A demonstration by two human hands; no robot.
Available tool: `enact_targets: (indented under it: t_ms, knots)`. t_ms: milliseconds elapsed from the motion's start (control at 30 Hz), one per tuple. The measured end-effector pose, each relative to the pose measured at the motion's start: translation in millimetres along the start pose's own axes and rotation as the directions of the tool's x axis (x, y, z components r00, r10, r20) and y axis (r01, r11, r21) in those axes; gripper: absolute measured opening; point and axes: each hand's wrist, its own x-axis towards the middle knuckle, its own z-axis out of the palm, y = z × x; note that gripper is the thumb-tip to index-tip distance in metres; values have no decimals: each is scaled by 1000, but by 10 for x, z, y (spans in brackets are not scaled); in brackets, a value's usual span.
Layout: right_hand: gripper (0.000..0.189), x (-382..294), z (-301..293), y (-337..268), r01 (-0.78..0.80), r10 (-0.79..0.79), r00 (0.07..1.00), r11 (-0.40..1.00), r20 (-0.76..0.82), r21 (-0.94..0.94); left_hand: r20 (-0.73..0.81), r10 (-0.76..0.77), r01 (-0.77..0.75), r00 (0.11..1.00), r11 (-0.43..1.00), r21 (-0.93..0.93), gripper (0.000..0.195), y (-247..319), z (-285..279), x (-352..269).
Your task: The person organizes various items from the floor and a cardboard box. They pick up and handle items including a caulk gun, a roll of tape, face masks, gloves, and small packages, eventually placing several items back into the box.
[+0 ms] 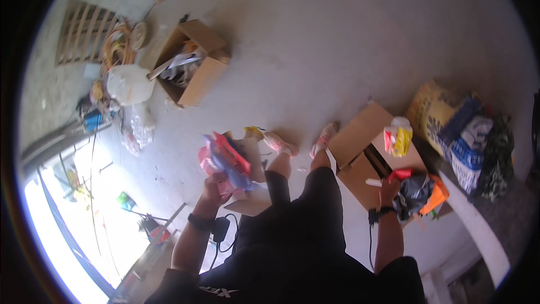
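My left hand (pixel 217 188) grips a bundle of pink, red and blue-grey plastic packaging (pixel 225 160), over an open cardboard box (pixel 258 194) beside my leg. On the other side, my right hand (pixel 389 190) is at a pile of black, red and orange plastic bags (pixel 415 194); a narrow white piece (pixel 373 182) sticks out by its fingers. Whether the fingers hold the bags or the piece is unclear. Below that hand is a cardboard box with its flaps (pixel 360 135) spread. A red and yellow package (pixel 398 137) rests on or above one flap. Both wrists wear black bands with cables.
Another open cardboard box (pixel 202 80) with mixed scraps stands on the concrete floor. Near the wall are a slatted wooden rack (pixel 84 31), coiled hose (pixel 118 46) and a whitish plastic container (pixel 130 84). Stuffed sacks (pixel 434 114) lie at the right. A bright doorway opens at lower left.
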Motion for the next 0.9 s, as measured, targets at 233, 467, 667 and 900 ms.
enact_targets:
  t_ms: [233,467,667,900]
  knots:
    - [42,-759,-603,-394,134,-65,983,891,172,-434,172,115,-75,978,972,-222,46,684,-983,-516]
    - [40,130,-947,-2253,147,-153,982,987,-108,-58,106,324,-279,940,911,-304,50,1435,-1759,-564]
    - [32,840,-1170,-4645,364,-289,923,871,-255,331,-26,515,-513,857,857,49,34,1752,-2658,184]
    - [25,1922,-1071,-7296,-158,39,986,554,164,818,-237,235,-264,943,959,-100,30,2476,-3123,1569]
